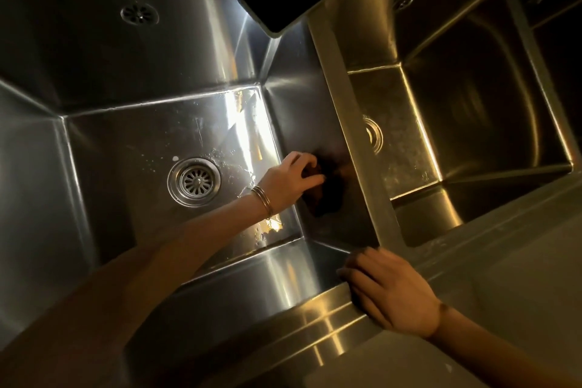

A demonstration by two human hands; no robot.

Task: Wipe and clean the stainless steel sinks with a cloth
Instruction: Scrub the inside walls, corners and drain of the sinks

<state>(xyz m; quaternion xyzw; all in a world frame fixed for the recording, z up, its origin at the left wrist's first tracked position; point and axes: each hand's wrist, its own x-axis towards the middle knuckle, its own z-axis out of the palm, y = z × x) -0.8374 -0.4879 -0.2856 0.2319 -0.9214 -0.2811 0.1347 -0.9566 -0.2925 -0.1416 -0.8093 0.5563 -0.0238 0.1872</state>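
Cloth: dark brown crumpled cloth (324,190), pressed on right inner wall of the left stainless steel sink (132,50)
Left hand (291,179): gripping the cloth
Right hand (392,291): flat, fingers spread on front rim
Sink floor: wet, round steel drain (194,181)
Room: dim

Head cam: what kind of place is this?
Likely a commercial kitchen wash area: two deep stainless basins, left sink and right sink, and the left hand wiping with a cloth.
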